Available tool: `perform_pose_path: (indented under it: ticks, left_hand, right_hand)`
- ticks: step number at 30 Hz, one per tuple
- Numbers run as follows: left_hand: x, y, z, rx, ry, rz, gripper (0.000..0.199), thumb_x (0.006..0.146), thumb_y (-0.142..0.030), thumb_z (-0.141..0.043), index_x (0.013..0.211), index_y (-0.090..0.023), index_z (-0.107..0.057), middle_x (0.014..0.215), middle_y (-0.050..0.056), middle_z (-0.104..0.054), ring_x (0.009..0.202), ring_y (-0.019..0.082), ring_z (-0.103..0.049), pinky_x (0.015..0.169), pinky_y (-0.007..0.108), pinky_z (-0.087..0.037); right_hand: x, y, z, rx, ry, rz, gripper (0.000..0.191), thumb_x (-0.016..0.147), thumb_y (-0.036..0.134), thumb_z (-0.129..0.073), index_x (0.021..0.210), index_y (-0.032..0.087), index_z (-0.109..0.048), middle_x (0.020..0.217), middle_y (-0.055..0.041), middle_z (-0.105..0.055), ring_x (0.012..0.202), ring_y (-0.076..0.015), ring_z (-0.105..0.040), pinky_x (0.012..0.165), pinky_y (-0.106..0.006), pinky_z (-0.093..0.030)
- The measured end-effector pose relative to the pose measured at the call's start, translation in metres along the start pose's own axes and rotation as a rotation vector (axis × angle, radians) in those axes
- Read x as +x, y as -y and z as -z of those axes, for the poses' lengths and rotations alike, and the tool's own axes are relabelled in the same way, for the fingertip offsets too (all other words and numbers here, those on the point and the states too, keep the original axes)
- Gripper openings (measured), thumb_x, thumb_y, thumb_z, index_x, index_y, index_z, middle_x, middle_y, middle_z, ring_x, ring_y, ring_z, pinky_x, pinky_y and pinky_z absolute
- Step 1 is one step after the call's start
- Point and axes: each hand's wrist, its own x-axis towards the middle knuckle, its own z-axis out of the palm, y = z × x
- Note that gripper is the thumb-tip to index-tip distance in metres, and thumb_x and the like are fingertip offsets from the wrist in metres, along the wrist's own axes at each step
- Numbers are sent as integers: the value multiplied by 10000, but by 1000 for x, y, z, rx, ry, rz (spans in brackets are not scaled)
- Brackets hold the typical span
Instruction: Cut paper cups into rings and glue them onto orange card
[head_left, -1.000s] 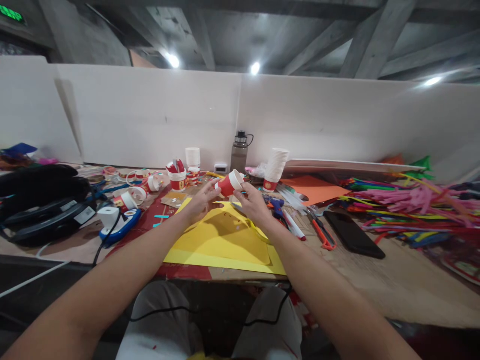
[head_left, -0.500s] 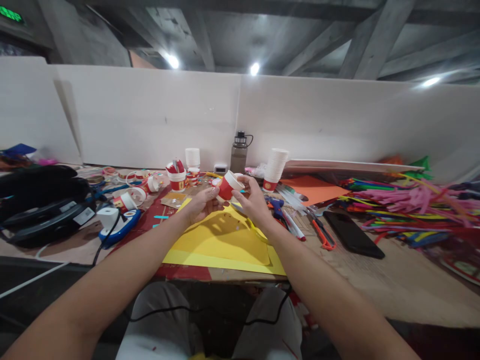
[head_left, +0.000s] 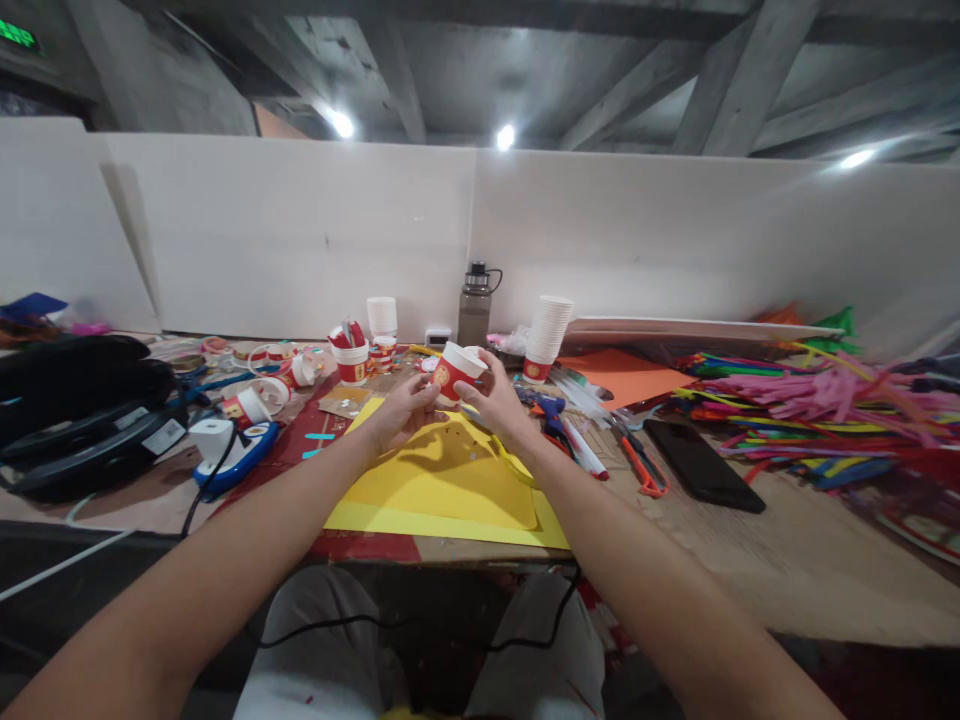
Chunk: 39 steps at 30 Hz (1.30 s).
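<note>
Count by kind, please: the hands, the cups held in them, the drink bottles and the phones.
Hands: 2, left hand and right hand
Held cup: 1 clearly visible
Bottle: 1
Phone: 1
Total: 5

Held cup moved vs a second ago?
Yes, mainly turned: against the upright bottle, the red-and-white cup has tipped from mouth mostly rightward to mouth more upward. Its place shows little shift.
</note>
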Motion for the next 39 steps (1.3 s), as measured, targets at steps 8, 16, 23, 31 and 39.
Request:
perform_pose_path:
  ticks: [8, 16, 23, 31, 39]
  left_hand:
    - [1, 9, 3, -66, 24, 131, 448, 857, -502, -554, 1143, -158, -582, 1054, 141, -687, 842, 208, -699, 699, 290, -558]
    - [-1, 4, 2, -120, 18, 118, 378, 903, -427, -508, 1083, -111, -610, 950, 138, -711, 773, 181, -697, 692, 261, -556]
    - [5, -5, 6, -217, -202, -36, 226, 806, -267, -671, 967, -141, -575, 844, 43, -700, 691, 133, -681, 616, 218, -547]
    - [6, -4, 10, -174, -319, -156, 370, 692, -234, -775, 958, -209, -518, 874, -10, -657, 734, 113, -670, 631, 219, -529]
    - [8, -3, 15, -152, -354, -162, 358, 688, -244, -770, 942, -201, -522, 833, -10, -644, 725, 113, -655, 598, 208, -487]
  right_hand:
    - [-1, 2, -2, 137, -7, -38, 647, 699, 383, -726, 1265, 232, -454, 1188, -69, -637, 1091, -209, -589, 949, -362, -470]
    - [0, 9, 4, -22, 77, -1, 693, 728, 351, -684, 1357, 254, -408, 1265, -55, -588, 1095, -190, -573, 939, -336, -464]
    - [5, 37, 38, -795, -129, 89, 156, 808, 262, -584, 889, 165, -675, 897, -69, -701, 831, -182, -618, 770, -304, -462]
    - [-20, 47, 55, -1297, 169, -181, 199, 781, 362, -633, 853, 185, -689, 816, -84, -710, 761, -199, -633, 631, -256, -393]
    - [-24, 40, 45, -1425, 294, -334, 316, 826, 370, -579, 1005, 141, -701, 1013, -179, -704, 907, -277, -659, 716, -305, -454]
